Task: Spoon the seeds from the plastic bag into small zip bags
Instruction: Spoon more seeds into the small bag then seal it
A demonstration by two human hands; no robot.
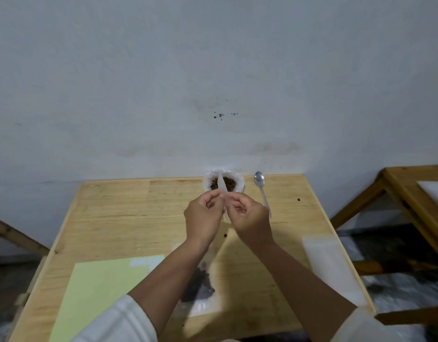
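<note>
At the tabletop's [119, 218] far edge the plastic bag [224, 182] of seeds sits just left of the spoon [262, 191], both hands [204, 215] [250, 218] hold a small zip bag [223, 187] before it, and a paper sheet [99, 292] lies near left

Small zip bag [223, 187] at 12 o'clock of the hands — lower part hidden behind left hand [203, 215] and right hand [250, 219], mouth state unclear. Spoon [262, 191] handle end covered by the right hand at 1 o'clock. Filled bag [200, 290] at 6 o'clock on the surface [129, 213] — blurred, partly under the left forearm, contents just a dark smear. White stack [334, 267] at 4 o'clock blurred, item count unreadable. Second table [410, 191] at 3 o'clock cut by the frame edge. Both sleeves cut off at the bottom.
</note>
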